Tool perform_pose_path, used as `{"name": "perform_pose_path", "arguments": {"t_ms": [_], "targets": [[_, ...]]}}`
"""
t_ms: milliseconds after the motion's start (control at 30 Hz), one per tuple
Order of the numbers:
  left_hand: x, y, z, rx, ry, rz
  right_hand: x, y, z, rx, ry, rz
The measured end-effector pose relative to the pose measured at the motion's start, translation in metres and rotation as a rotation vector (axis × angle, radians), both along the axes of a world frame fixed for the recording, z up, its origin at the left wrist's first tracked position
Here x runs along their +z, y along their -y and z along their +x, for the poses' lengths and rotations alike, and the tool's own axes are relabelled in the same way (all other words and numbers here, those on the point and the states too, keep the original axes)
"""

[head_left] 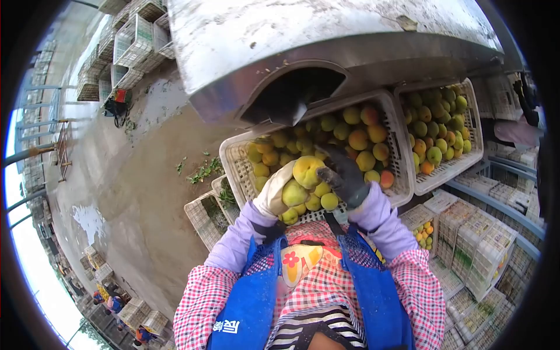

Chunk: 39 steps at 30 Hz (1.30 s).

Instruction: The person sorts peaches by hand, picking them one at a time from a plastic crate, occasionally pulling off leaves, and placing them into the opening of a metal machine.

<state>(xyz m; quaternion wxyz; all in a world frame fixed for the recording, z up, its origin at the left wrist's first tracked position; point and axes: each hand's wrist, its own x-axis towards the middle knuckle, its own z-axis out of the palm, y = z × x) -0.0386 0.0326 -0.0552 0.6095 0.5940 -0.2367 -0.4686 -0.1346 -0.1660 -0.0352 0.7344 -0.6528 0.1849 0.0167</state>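
My left hand [272, 194], in a whitish glove, is closed around a yellow-green peach [295, 193] above a white plastic crate [234, 169] of peaches. Just beyond it, a larger yellow peach [308, 171] sits between my two hands. My right hand [345, 177], in a dark glove, has its fingers bent against the right side of that yellow peach; part of its grip is hidden. Loose peaches [357, 140], yellow, green and some blushed red, fill the crate under my hands.
A metal machine [373, 58] with a dark chute opening [294, 90] overhangs the crate. A second crate of peaches [434, 125] stands to the right. Stacked crates [475, 245] are at lower right, others [134, 41] at upper left. Leaves [204, 170] litter the wet floor. People [114, 303] are far left.
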Motion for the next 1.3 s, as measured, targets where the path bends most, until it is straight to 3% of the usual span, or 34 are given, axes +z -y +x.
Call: {"name": "perform_pose_path", "arguments": {"t_ms": [100, 133, 167, 233, 267, 300, 367, 467, 600, 667, 733, 833, 867, 933, 1000, 1067, 1167, 1300], "targets": [[0.003, 0.009, -0.004, 0.294, -0.065, -0.115, 0.022, -0.024, 0.009, -0.052, 0.114, -0.392], [0.013, 0.012, 0.002, 0.308, 0.123, -0.15, 0.016, -0.037, 0.009, -0.118, 0.161, -0.722], [0.024, 0.016, 0.008, 0.336, 0.313, -0.176, 0.02, -0.042, 0.019, -0.187, 0.218, -0.703], [0.052, 0.02, 0.03, 0.266, 1.019, -0.16, 0.032, -0.044, 0.048, -0.321, 0.334, -0.657], [0.052, 0.018, 0.032, 0.32, 0.981, -0.129, 0.036, -0.04, 0.065, -0.334, 0.419, -0.636], [0.053, 0.016, 0.035, 0.375, 0.94, -0.101, 0.035, -0.023, 0.089, -0.163, 0.437, -0.923], [0.032, 0.004, 0.033, 0.396, 1.02, -0.103, -0.018, -0.022, 0.113, -0.285, 0.475, -1.341], [0.015, -0.004, 0.019, 0.519, -0.031, -0.188, -0.017, -0.02, 0.132, -0.191, 0.223, -1.115], [0.008, -0.006, 0.01, 0.639, -0.204, -0.185, 0.025, -0.018, 0.11, 0.219, -0.1, -1.234], [0.007, 0.001, 0.016, 0.693, -0.276, -0.243, 0.048, -0.009, 0.119, 0.402, -0.089, -1.197], [0.023, 0.005, 0.02, 0.546, 0.389, -0.188, 0.061, 0.007, 0.139, 0.451, 0.025, -0.99], [0.032, 0.006, 0.033, 0.751, -1.04, -0.645, 0.069, 0.008, 0.133, 0.258, 0.224, -0.414], [0.041, 0.008, 0.032, 0.708, -0.979, -0.613, 0.069, 0.001, 0.121, 0.175, 0.312, -0.271], [0.058, 0.002, 0.024, 0.548, 0.074, -0.3, 0.053, -0.019, 0.09, 0.09, 0.48, -0.821], [0.068, 0.003, 0.018, 0.456, 0.367, -0.183, 0.028, -0.041, 0.061, -0.008, 0.484, -0.99], [0.075, 0.015, 0.011, 0.513, -0.069, -0.305, 0.013, -0.055, 0.049, -0.092, 0.351, -0.786], [0.081, 0.027, 0.006, 0.588, -0.718, -0.463, 0.006, -0.042, 0.053, -0.065, 0.474, -0.782], [0.079, 0.025, 0.01, 0.557, -0.41, -0.435, 0.025, -0.041, 0.055, -0.147, 0.469, -0.878]]}}
